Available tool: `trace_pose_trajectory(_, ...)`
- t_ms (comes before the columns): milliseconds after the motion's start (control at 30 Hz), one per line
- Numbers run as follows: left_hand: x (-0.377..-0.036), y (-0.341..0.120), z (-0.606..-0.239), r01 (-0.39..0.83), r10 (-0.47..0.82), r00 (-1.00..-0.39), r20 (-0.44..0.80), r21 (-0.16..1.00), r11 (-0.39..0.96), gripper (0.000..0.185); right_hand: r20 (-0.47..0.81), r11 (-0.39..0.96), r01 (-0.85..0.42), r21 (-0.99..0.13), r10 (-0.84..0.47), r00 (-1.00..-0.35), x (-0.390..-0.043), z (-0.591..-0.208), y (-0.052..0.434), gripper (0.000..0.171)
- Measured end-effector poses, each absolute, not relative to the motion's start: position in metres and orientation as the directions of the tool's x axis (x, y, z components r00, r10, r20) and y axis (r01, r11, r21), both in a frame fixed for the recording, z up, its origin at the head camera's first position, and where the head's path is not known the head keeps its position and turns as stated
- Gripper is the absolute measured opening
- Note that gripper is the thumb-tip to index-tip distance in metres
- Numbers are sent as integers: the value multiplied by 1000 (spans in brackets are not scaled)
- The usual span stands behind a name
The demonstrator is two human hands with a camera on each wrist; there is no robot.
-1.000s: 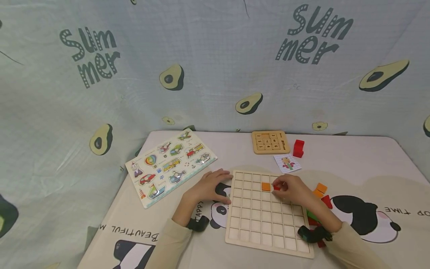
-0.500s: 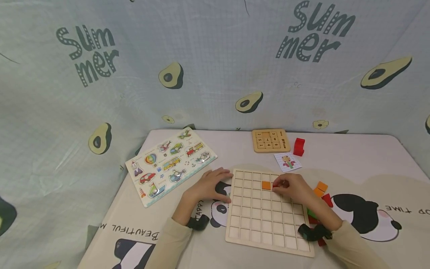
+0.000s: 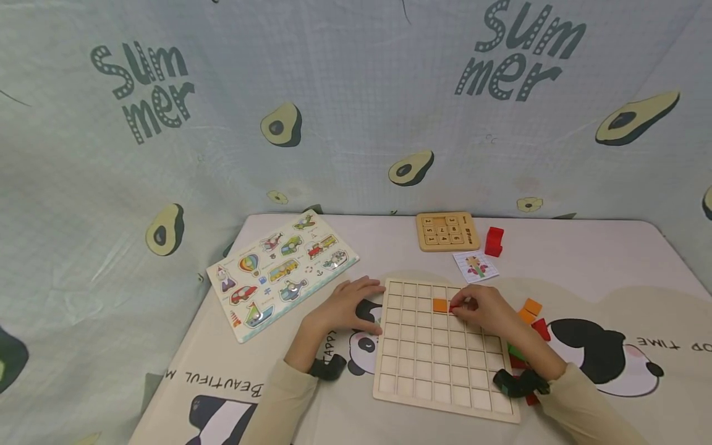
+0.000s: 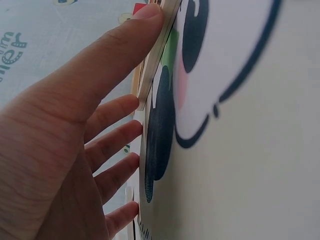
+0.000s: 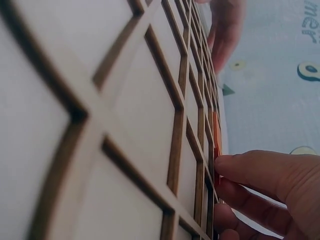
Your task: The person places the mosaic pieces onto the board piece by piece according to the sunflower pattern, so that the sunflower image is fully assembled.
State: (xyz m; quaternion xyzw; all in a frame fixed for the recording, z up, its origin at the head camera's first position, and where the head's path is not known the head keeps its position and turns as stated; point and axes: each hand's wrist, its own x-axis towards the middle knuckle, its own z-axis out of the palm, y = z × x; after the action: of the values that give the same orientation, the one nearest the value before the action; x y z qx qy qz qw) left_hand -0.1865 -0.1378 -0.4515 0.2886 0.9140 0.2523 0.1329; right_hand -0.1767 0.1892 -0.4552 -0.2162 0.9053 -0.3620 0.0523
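A light wooden grid board (image 3: 414, 369) lies before me. An orange square tile (image 3: 440, 305) sits in one of its far cells. My right hand (image 3: 483, 308) pinches a small red piece (image 5: 217, 170) between thumb and index finger, at the cell just right of the orange tile. The fingers mostly cover that piece, so its shape cannot be told. At the board's left side, my left hand (image 3: 346, 307) has its fingers spread. In the left wrist view, its thumb (image 4: 149, 12) rests against the board's edge, and the other fingertips touch near the corner.
Several red, orange and green pieces (image 3: 532, 307) lie right of the board, partly under the right forearm. Behind it are a flower pattern card (image 3: 476, 266), a wooden number slide puzzle (image 3: 447, 232) and red blocks (image 3: 494, 241). A vehicle picture board (image 3: 283, 275) lies at left.
My right hand has shifted slightly left with the red piece, which now shows less beneath the fingers. The left hand keeps its place at the board's edge.
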Motion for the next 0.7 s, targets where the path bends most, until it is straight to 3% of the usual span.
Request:
trace_pose_trajectory(333, -187, -137, -453, 467, 599, -795, -92, 537, 703, 83, 80, 642, -383, -664, -449, -890, -176, -455, 191, 7)
trace_pose_trajectory(700, -185, -137, -450, 466, 599, -796, -91, 540, 701, 83, 94, 688, -316, -654, -341, -935, -168, -447, 200, 6)
